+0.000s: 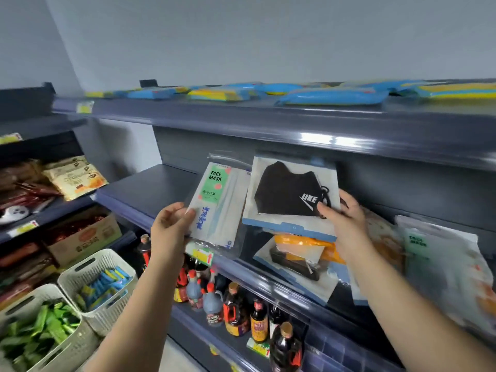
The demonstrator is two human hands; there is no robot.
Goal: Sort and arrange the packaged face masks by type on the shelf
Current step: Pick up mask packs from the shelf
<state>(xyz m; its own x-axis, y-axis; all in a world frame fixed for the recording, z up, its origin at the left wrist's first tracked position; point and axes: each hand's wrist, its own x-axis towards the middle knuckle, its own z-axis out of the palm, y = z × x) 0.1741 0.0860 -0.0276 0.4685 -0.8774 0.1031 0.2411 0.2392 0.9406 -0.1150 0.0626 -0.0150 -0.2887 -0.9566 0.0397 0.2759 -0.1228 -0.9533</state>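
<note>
My left hand (171, 220) pinches the lower left corner of a clear bag with white masks and a green FACE MASK label (218, 204), held up in front of the middle shelf (145, 189). My right hand (341, 218) grips the right edge of a zip bag with a black cloth mask (290, 191), also raised. Below them on the shelf lie another black-mask bag topped by an orange pack (300, 261), and to the right a patterned mask bag (381, 237) and a green-label bag (440, 267).
The top shelf (241, 114) holds blue and yellow packs. Sauce and oil bottles (233, 310) stand on the lower shelf. White baskets (99, 288) with small packets sit at the lower left, snack bags (72, 178) on the left unit.
</note>
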